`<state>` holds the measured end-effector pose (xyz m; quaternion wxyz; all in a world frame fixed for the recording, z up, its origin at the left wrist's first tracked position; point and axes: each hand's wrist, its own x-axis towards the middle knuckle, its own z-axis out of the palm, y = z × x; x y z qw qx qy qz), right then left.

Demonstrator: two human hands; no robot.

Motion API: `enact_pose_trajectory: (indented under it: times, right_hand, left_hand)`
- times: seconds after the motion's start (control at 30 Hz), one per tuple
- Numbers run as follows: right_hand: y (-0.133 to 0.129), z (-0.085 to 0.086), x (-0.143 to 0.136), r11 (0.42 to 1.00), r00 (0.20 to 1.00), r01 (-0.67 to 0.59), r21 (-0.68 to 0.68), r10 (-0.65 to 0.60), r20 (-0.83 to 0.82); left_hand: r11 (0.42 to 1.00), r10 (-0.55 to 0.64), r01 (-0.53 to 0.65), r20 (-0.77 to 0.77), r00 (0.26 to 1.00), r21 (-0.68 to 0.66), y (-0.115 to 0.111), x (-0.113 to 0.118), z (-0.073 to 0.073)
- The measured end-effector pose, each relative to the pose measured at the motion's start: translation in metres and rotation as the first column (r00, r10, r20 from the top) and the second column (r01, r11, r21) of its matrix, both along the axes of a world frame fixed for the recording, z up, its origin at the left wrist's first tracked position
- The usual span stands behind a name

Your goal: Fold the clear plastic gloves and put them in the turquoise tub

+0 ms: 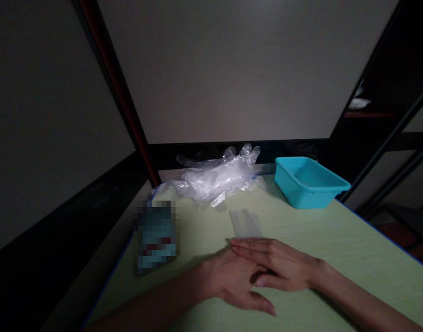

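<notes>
My left hand lies low over the table with its back up and its thumb stretched out toward the right. Its other fingers are mostly hidden beneath my right hand, whose straight fingers rest flat across the back of the left one. Neither hand shows anything held. Just beyond the fingertips is a thin, translucent plastic piece, flat on the table; whether its near end reaches under the hands I cannot tell. Farther back lies a heaped pile of clear disposable plastic gloves.
A turquoise plastic basin stands at the table's back right. On the left lies a pixelated, greenish flat object. The pale table has a blue edge and meets panelled walls behind and at left. Dark shelving is at right.
</notes>
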<state>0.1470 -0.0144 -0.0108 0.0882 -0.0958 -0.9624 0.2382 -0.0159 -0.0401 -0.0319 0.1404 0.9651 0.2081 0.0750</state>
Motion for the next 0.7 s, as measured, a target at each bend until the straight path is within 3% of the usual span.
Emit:
enact_pose_trajectory:
  times: [0.23,0.37,0.5,0.7]
  right_hand:
    - [0.017,-0.004,0.001,0.999,0.995,0.013,-0.050,-0.009,0.096]
    - [0.027,-0.006,-0.002,0.997,0.987,0.041,-0.072,-0.029,0.160]
    - [0.035,-0.009,-0.004,0.998,0.980,0.055,-0.033,-0.048,0.193]
    - [0.047,-0.016,-0.007,0.994,0.972,0.097,0.051,-0.106,0.210]
  left_hand:
    - [0.997,0.057,-0.058,0.041,0.998,0.042,-0.002,0.000,0.003]
    - [0.997,0.058,-0.056,-0.020,0.998,0.056,-0.001,0.002,0.003]
    - [0.995,0.069,-0.064,-0.069,0.995,0.078,-0.001,0.003,0.002]
    - [0.999,0.041,-0.041,-0.025,0.999,0.022,-0.003,0.002,0.008]
